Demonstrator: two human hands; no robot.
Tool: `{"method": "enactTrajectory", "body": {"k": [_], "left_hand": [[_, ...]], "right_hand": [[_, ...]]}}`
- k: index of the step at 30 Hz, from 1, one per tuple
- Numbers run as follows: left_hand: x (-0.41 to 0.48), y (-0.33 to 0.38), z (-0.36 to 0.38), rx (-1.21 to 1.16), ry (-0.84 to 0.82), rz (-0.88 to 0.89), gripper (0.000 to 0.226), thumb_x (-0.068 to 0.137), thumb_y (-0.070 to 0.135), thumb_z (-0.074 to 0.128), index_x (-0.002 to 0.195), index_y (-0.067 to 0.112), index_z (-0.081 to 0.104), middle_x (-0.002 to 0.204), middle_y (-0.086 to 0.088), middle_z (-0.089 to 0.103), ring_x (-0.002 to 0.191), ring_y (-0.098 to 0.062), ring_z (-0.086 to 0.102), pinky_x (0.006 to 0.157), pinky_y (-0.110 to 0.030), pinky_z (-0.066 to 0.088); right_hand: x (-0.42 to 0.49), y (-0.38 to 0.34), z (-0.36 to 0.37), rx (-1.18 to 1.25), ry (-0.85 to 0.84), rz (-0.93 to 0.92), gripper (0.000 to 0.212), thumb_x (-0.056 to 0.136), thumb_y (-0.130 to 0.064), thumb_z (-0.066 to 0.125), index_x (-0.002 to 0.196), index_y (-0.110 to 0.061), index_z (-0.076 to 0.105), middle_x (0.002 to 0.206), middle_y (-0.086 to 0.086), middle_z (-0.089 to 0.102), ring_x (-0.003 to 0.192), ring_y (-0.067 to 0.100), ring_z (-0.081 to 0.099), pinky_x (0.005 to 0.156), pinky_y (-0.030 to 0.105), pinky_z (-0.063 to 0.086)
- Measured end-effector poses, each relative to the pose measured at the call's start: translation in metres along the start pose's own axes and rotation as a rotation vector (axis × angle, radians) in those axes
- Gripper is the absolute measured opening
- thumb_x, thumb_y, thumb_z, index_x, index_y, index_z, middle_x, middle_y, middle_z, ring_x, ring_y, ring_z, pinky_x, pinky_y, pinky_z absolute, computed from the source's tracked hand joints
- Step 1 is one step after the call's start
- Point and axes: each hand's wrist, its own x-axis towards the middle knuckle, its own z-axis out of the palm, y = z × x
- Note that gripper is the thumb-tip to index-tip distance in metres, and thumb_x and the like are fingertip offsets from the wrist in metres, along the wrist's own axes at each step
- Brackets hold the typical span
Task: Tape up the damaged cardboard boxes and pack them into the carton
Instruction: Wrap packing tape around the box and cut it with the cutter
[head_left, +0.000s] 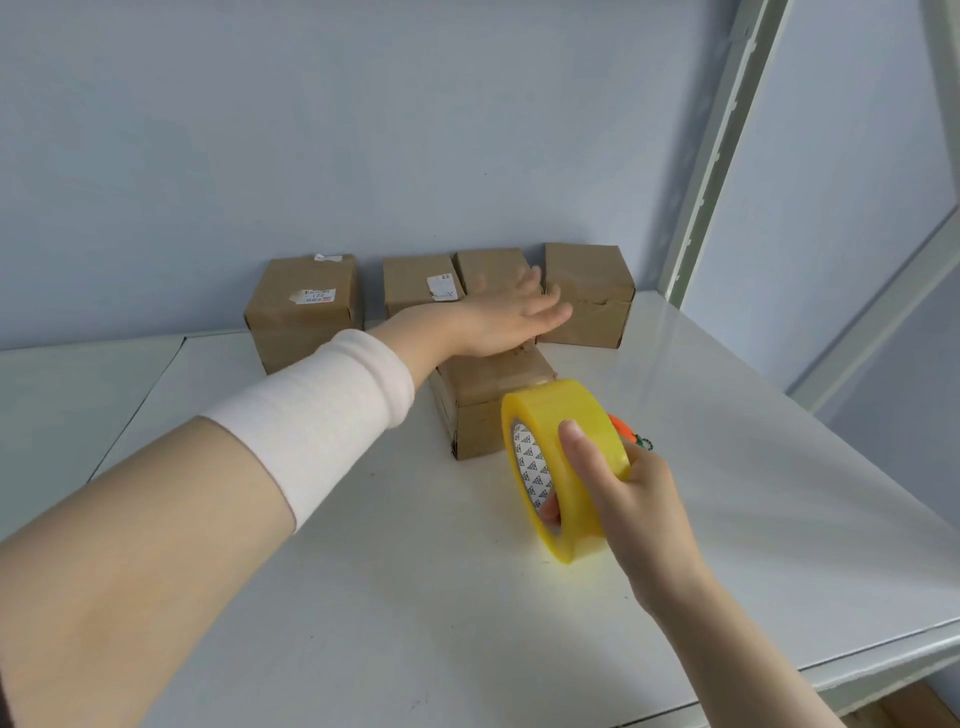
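The left hand lies flat, fingers straight, on the near box on the table, likely pinning it for taping; the right hand clamps the yellow tape roll just right of it, thumb outside, fingers through the core. An orange object is half hidden behind the roll, and no carton shows

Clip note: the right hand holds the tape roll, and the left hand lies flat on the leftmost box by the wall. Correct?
Not quite. The left hand lies flat on the front box, which stands apart from the row by the wall. The right hand does hold the tape roll. The head view shows this.
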Motion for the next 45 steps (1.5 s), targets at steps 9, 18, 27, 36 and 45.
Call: {"method": "enactTrajectory", "body": {"k": [9, 18, 27, 36, 45], "left_hand": [[-0.005, -0.002, 0.021, 0.086, 0.022, 0.047, 0.067, 0.093, 0.062, 0.019, 0.15, 0.027, 0.015, 0.159, -0.005, -0.002, 0.144, -0.015, -0.016, 0.113, -0.05, -0.014], [0.001, -0.016, 0.028, 0.004, -0.028, 0.197, 0.046, 0.096, 0.053, 0.031, 0.14, 0.041, 0.035, 0.159, 0.006, 0.008, 0.145, -0.008, -0.006, 0.114, -0.044, -0.013], [-0.018, -0.015, 0.021, -0.241, 0.227, 0.275, 0.045, 0.093, 0.043, 0.05, 0.135, 0.027, 0.048, 0.154, 0.005, 0.028, 0.143, -0.002, 0.013, 0.119, -0.035, 0.001], [-0.089, -0.039, 0.065, -0.186, 0.547, 0.107, 0.075, 0.073, 0.045, 0.071, 0.137, 0.015, 0.045, 0.148, 0.0, 0.036, 0.14, -0.012, 0.025, 0.117, -0.031, 0.018], [-0.106, -0.024, 0.031, -0.288, 0.55, -0.056, 0.043, 0.088, 0.047, 0.055, 0.128, 0.032, 0.052, 0.124, 0.017, 0.056, 0.111, 0.006, 0.049, 0.089, -0.009, 0.036]], "right_hand": [[-0.001, -0.008, 0.0, 0.022, 0.035, 0.04, 0.046, 0.059, -0.056, 0.056, 0.072, -0.013, 0.064, 0.051, 0.004, 0.066, 0.043, 0.009, 0.061, 0.04, 0.014, 0.044], [-0.009, -0.015, -0.002, -0.03, 0.04, 0.051, 0.054, 0.052, -0.061, 0.058, 0.066, -0.01, 0.065, 0.055, 0.006, 0.068, 0.044, 0.011, 0.063, 0.04, 0.016, 0.045], [-0.017, -0.017, 0.006, -0.055, 0.02, 0.11, 0.032, 0.055, -0.061, 0.053, 0.057, -0.034, 0.071, 0.054, 0.002, 0.068, 0.044, 0.009, 0.062, 0.044, 0.015, 0.049], [-0.008, -0.017, -0.008, 0.072, -0.144, 0.145, 0.04, 0.065, -0.053, 0.058, 0.074, -0.014, 0.061, 0.052, -0.001, 0.068, 0.043, 0.007, 0.063, 0.038, 0.013, 0.043], [0.011, -0.038, -0.045, 0.143, -0.576, -0.043, 0.026, 0.063, -0.027, 0.066, 0.084, -0.015, 0.072, 0.074, 0.003, 0.073, 0.064, 0.014, 0.069, 0.053, 0.018, 0.05]]}}
